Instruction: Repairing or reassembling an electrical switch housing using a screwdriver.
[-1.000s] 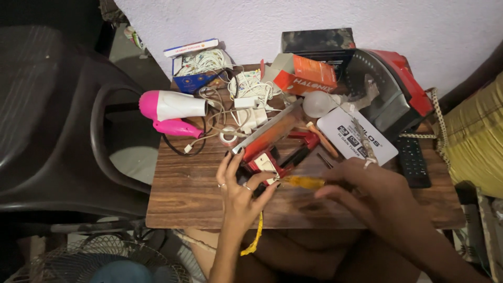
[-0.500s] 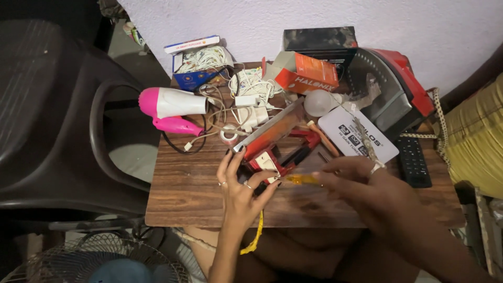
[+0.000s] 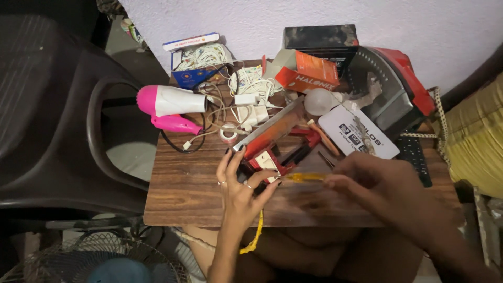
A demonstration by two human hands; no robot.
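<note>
My left hand [image 3: 242, 184] rests on the wooden table [image 3: 188, 188], its fingers holding a small red and white device [image 3: 265, 160]. My right hand [image 3: 378, 184] grips a screwdriver with a yellow handle [image 3: 305, 177], whose tip points left at the device beside my left thumb. A yellow cord [image 3: 255, 235] hangs down below my left wrist. A long orange and grey flat tool [image 3: 272, 128] lies diagonally just behind the device.
A pink and white hair dryer [image 3: 168, 107] lies at the table's left. Tangled white cables [image 3: 246, 94], an orange box [image 3: 309, 73], a white bulb [image 3: 319, 100], a white packet [image 3: 357, 133], a remote [image 3: 414, 154] and a red and grey machine [image 3: 393, 94] crowd the back. A dark plastic chair [image 3: 57, 120] stands left.
My right hand has shifted slightly with the screwdriver against the device. My left hand stays where it was.
</note>
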